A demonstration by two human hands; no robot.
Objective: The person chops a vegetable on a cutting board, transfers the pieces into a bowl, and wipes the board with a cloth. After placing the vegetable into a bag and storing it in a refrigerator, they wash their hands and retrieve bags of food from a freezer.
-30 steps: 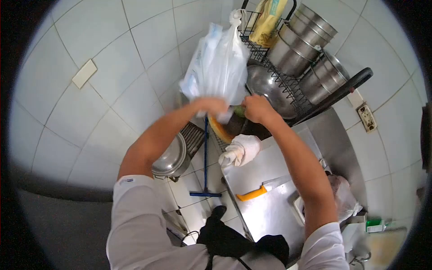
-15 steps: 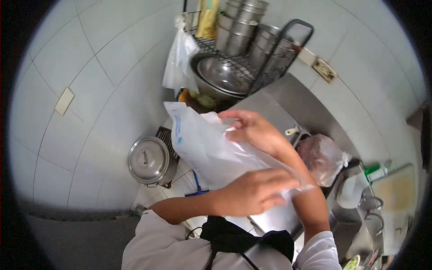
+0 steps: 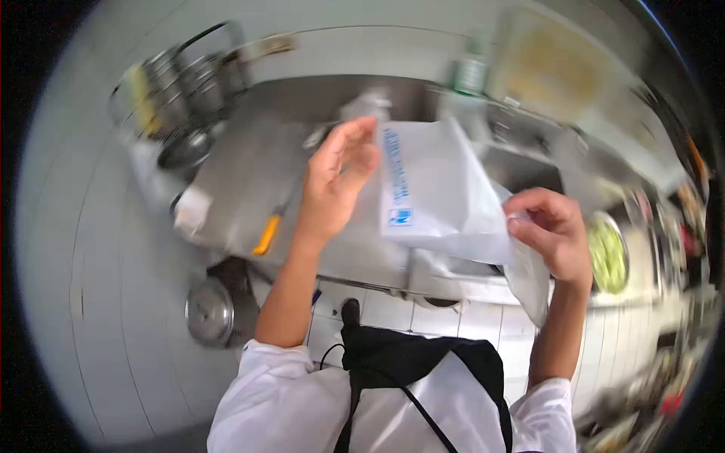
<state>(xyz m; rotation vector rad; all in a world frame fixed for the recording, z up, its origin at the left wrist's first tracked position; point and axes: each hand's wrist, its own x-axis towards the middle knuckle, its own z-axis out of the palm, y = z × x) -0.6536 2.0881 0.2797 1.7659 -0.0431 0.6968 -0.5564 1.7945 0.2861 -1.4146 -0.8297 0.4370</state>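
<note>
A white plastic bag with blue print (image 3: pixel 434 181) hangs over the steel counter, between my two hands. My right hand (image 3: pixel 555 230) pinches the bag's right edge between thumb and fingers. Just off the bag's left edge, my left hand (image 3: pixel 340 170) is raised, its fingers curved and apart from the thumb, with nothing in it. Below and left of that hand, a knife with an orange handle (image 3: pixel 267 235) lies on the steel counter (image 3: pixel 249 162). Behind my left hand, a clear bag (image 3: pixel 368 104) shows only in part, blurred.
Steel containers (image 3: pixel 185 87) stand on a rack at the upper left. A lidded pot (image 3: pixel 210 311) is at the lower left. Beyond the bag are a green bottle (image 3: pixel 471 72) and a cutting board (image 3: pixel 551 64). A tray of sliced green food (image 3: pixel 606 253) lies at the right.
The view has swung right along the counter. My hands, crossed over the bag before, are now apart; the left one is off the bag, and the bag's print faces the camera.
</note>
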